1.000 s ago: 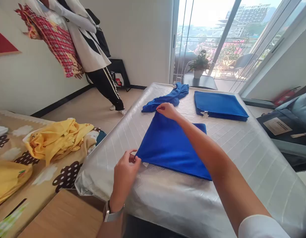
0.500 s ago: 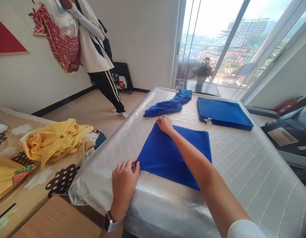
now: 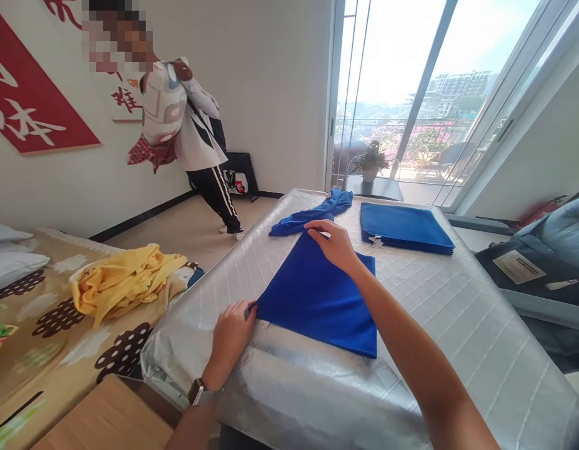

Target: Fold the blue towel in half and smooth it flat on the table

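Left hand [image 3: 233, 331] is pinching a blue cloth [image 3: 312, 297] mid-frame, right hand [image 3: 330, 242] is pinching its top corner, a blue pile [image 3: 405, 226] is lying right of center

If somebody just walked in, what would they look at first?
Probably the bright blue four-cornered cloth in the middle, on a shiny silver quilted cover, with the left hand at its near left corner and the right hand pinching its far left corner. Next might come the crumpled yellow cloth on patterned bedding at left, and the red banner with white writing high on the left wall.
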A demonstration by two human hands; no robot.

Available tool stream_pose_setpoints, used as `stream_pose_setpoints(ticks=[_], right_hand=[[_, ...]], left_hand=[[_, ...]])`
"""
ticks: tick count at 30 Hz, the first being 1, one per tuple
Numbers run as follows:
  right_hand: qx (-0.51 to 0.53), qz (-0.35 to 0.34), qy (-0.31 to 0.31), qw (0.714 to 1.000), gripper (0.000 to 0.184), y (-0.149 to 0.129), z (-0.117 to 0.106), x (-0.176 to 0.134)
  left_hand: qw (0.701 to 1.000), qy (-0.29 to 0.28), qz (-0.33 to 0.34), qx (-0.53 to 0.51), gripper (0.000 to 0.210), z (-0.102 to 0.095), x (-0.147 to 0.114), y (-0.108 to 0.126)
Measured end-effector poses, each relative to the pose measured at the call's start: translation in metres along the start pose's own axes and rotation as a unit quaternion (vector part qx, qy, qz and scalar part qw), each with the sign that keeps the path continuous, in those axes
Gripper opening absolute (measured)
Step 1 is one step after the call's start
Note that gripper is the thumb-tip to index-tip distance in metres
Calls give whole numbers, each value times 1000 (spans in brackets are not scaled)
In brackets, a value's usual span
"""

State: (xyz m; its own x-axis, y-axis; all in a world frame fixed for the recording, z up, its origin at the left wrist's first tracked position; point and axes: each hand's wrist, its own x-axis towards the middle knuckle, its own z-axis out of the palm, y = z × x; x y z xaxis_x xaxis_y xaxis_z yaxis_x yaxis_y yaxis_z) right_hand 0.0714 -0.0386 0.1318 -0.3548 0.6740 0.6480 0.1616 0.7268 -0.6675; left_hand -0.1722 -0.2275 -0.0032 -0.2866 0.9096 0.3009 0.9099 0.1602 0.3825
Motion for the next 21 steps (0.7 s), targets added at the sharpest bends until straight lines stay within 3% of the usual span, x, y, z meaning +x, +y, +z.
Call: stream_pose_setpoints(ticks=[3, 7, 11, 15, 18, 21], right_hand=[[9, -14, 6, 1000, 20, -25, -31, -15], [26, -13, 68, 997, 21, -39, -69, -26], [46, -6, 148, 988, 24, -42, -111, -32], [-13, 9, 249, 968, 26, -40, -155, -37], [-71, 41, 320, 944, 27, -27, -186, -42], [-71, 61, 361, 928, 31, -5, -208, -47]], left_hand=[[997, -4, -14, -74, 39, -10, 4, 5], [991, 30, 47, -124, 44, -40, 15, 32], [985, 53, 114, -115, 50, -76, 33, 78], [974, 85, 191, -86, 53, -110, 50, 128], [962, 107, 243, -62, 55, -136, 60, 165], [960, 79, 260, -64, 49, -165, 66, 201]])
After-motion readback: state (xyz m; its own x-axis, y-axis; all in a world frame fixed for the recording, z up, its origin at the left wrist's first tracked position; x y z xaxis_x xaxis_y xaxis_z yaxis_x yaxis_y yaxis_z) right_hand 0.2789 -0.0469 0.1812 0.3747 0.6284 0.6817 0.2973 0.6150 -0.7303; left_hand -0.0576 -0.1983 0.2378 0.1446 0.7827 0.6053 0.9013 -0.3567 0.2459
